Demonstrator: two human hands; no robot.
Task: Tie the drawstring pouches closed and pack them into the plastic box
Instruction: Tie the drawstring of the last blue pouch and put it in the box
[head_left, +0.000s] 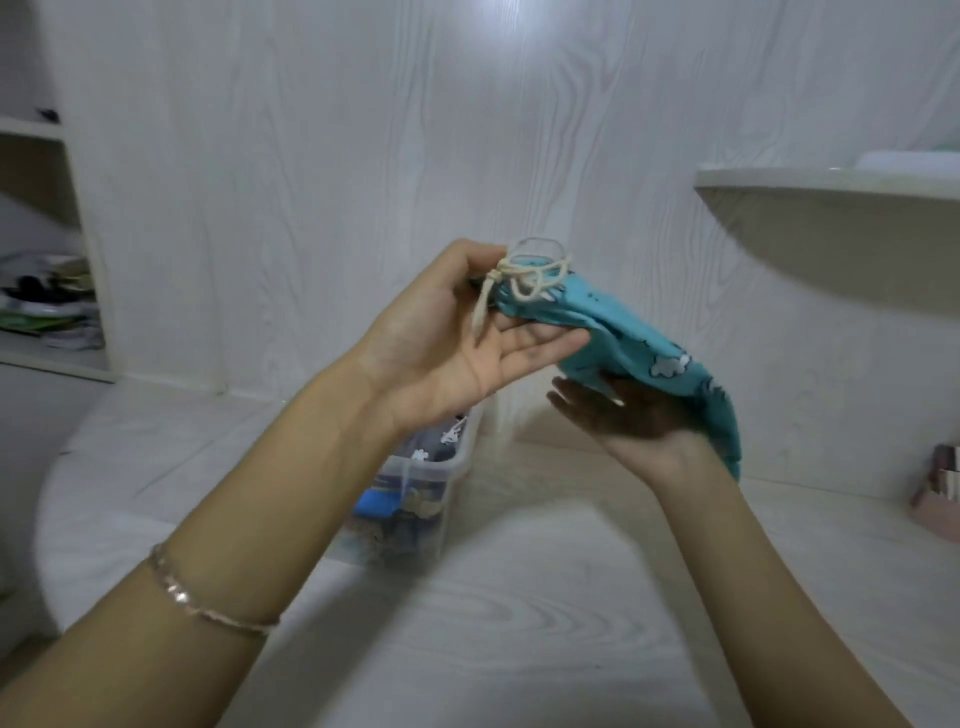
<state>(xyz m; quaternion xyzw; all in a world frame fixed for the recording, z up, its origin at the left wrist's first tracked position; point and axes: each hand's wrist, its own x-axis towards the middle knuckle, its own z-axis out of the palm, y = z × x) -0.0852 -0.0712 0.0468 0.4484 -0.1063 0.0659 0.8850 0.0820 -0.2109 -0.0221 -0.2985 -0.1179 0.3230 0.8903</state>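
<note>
**Teal pouch held in both hands above the plastic box**

Nearest the camera, two bare forearms reach forward over the white wood-grain worktop (519, 623). A thin bracelet (208, 603) circles the left forearm.

Between the forearms, on the worktop, stands the clear plastic box (457, 462), partly hidden behind the left wrist. Dark and blue fabric items lie inside it; what they are cannot be made out through the blur.

Above the box, the left hand (447, 338) is palm-up with fingers loosely curled, gripping the gathered neck of a teal drawstring pouch (623, 343) with a pale cloud print. The cream drawstring (524, 283) is knotted and looped at the neck, one loose end hanging across the left palm. The right hand (634, 421) is flat and palm-up, fingers extended, supporting the pouch's body from beneath without closing on it.

The pouch's long axis runs from upper left to lower right: the tied neck points left and up, and the closed bottom droops down past the right wrist.

Farther back, a curved shelf (831, 182) projects from the white panelled wall (363, 130) at right. At far left are open shelves (31, 130) holding blurred clutter.
</note>
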